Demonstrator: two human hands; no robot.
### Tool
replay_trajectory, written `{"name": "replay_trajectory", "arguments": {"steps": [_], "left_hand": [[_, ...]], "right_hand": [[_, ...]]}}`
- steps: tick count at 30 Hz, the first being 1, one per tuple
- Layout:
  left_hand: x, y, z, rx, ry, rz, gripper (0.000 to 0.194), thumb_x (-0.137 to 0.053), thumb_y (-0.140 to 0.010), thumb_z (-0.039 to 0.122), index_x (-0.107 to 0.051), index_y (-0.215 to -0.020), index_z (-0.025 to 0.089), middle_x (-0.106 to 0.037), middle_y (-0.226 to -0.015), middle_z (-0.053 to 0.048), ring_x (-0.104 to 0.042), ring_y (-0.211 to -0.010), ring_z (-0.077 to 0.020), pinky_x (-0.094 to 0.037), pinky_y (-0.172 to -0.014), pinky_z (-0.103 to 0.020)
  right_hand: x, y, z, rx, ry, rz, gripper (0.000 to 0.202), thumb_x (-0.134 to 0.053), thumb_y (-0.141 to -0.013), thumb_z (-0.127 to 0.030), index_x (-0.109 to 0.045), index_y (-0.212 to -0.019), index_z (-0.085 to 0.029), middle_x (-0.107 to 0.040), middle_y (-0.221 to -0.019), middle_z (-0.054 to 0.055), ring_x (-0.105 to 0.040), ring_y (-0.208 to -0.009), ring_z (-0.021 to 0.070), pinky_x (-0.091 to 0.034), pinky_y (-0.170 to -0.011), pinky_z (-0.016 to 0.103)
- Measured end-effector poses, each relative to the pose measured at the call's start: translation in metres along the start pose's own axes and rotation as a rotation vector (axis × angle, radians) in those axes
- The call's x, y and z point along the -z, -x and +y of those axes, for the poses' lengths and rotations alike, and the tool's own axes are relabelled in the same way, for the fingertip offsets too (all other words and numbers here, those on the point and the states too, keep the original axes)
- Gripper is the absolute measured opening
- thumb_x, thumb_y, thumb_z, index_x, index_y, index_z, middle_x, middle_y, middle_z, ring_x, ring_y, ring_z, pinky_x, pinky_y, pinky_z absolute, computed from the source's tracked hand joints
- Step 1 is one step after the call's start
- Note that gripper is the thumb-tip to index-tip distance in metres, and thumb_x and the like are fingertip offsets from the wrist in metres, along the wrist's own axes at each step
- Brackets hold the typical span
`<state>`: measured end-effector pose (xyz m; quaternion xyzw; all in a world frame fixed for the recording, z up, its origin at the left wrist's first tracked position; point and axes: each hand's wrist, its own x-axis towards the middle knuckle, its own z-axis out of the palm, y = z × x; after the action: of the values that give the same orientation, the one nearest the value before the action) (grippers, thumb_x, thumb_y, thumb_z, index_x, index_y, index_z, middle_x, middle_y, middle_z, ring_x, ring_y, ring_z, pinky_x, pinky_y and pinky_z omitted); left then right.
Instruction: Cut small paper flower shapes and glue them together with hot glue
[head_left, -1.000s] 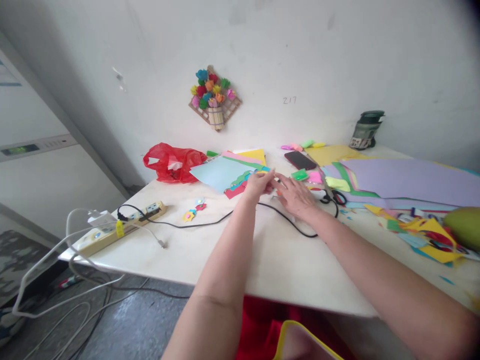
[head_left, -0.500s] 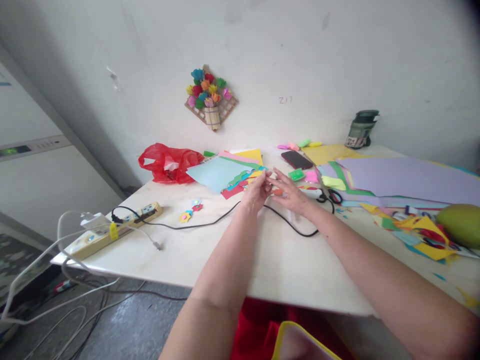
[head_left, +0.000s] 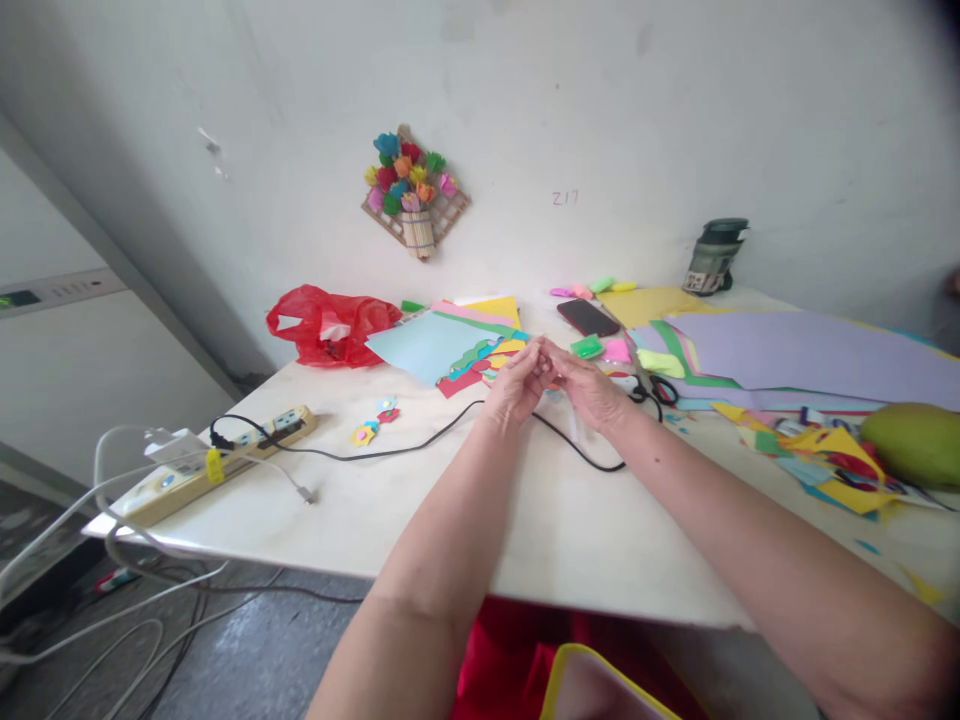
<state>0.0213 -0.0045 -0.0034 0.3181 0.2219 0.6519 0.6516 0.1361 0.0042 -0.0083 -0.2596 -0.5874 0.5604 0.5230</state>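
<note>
My left hand (head_left: pixel 517 388) and my right hand (head_left: pixel 591 390) meet at their fingertips above the middle of the table. The left fingers are curled inward, and the right fingers are pressed together against them. Whatever lies between the fingertips is hidden. Close behind my left hand are cut paper pieces (head_left: pixel 480 362) with wavy edges, in red, green, blue and yellow. Beyond my right hand sit a green clay packet (head_left: pixel 587 347) and a pink clay packet (head_left: pixel 617 351). A black cord (head_left: pixel 409 450) runs across the table, passing beneath my hands.
Small paper flowers (head_left: pixel 375 420) lie to the left, near a power strip (head_left: pixel 225 460). A red plastic bag (head_left: pixel 330 325) and a phone (head_left: pixel 588 318) are farther back. Scissors (head_left: pixel 664 391), purple sheets (head_left: pixel 810 355), paper scraps (head_left: pixel 840 460) and a green fruit (head_left: pixel 911 445) lie to the right.
My right hand's fingers, spread apart before, have closed in against my left fingertips. The whole view has shifted slightly.
</note>
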Motion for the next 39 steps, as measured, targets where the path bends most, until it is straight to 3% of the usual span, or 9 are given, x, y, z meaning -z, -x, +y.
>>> {"name": "replay_trajectory", "arguments": {"steps": [5, 12, 22, 27, 33, 39], "left_hand": [[0.003, -0.002, -0.002, -0.006, -0.007, 0.015, 0.016, -0.064, -0.076, 0.017, -0.066, -0.092, 0.017, -0.059, -0.065, 0.002, -0.057, -0.062, -0.0059, -0.049, -0.073, -0.020], [0.001, -0.001, -0.002, 0.042, 0.045, 0.024, 0.014, -0.065, -0.077, 0.019, -0.066, -0.090, 0.020, -0.057, -0.065, 0.004, -0.049, -0.052, -0.0034, -0.044, -0.056, -0.016], [0.002, -0.002, -0.005, -0.002, 0.109, -0.054, 0.016, -0.066, -0.076, 0.020, -0.066, -0.092, 0.020, -0.054, -0.066, 0.004, -0.041, -0.049, -0.0024, -0.040, -0.051, -0.015], [-0.002, 0.001, -0.003, -0.010, 0.118, -0.008, 0.014, -0.069, -0.073, 0.019, -0.064, -0.087, 0.018, -0.051, -0.064, 0.005, -0.038, -0.048, -0.0016, -0.039, -0.051, -0.015], [-0.007, 0.002, -0.002, -0.056, 0.120, -0.080, 0.019, -0.073, -0.069, 0.019, -0.063, -0.084, 0.015, -0.042, -0.056, 0.007, -0.039, -0.046, -0.0023, -0.035, -0.046, -0.016], [-0.006, -0.001, -0.003, -0.114, 0.081, -0.072, 0.021, -0.075, -0.068, 0.024, -0.064, -0.083, 0.015, -0.043, -0.056, 0.007, -0.038, -0.045, -0.0021, -0.035, -0.045, -0.016]], "right_hand": [[0.001, -0.001, 0.004, 0.000, 0.033, -0.019, 0.042, -0.060, -0.075, -0.044, -0.065, -0.115, -0.028, -0.053, -0.135, 0.003, -0.046, -0.125, 0.0224, -0.041, -0.097, 0.040], [0.002, 0.000, 0.008, 0.040, 0.046, -0.038, 0.036, -0.061, -0.076, -0.039, -0.067, -0.110, -0.030, -0.048, -0.139, 0.000, -0.040, -0.130, 0.0217, -0.039, -0.100, 0.039], [0.001, 0.000, 0.007, 0.061, -0.051, -0.070, 0.033, -0.062, -0.076, -0.033, -0.069, -0.108, -0.032, -0.049, -0.138, -0.003, -0.042, -0.128, 0.0209, -0.038, -0.101, 0.038], [-0.002, 0.002, 0.005, 0.065, -0.114, -0.080, 0.032, -0.065, -0.073, -0.034, -0.070, -0.104, -0.033, -0.054, -0.133, -0.003, -0.044, -0.125, 0.0215, -0.036, -0.101, 0.038], [-0.006, 0.000, -0.001, 0.023, -0.229, -0.126, 0.030, -0.063, -0.072, -0.040, -0.072, -0.100, -0.031, -0.062, -0.122, -0.002, -0.048, -0.117, 0.0219, -0.038, -0.094, 0.036], [-0.008, 0.000, -0.007, -0.038, -0.238, -0.121, 0.035, -0.060, -0.070, -0.048, -0.073, -0.095, -0.027, -0.067, -0.108, 0.001, -0.052, -0.102, 0.0206, -0.040, -0.086, 0.034]]}}
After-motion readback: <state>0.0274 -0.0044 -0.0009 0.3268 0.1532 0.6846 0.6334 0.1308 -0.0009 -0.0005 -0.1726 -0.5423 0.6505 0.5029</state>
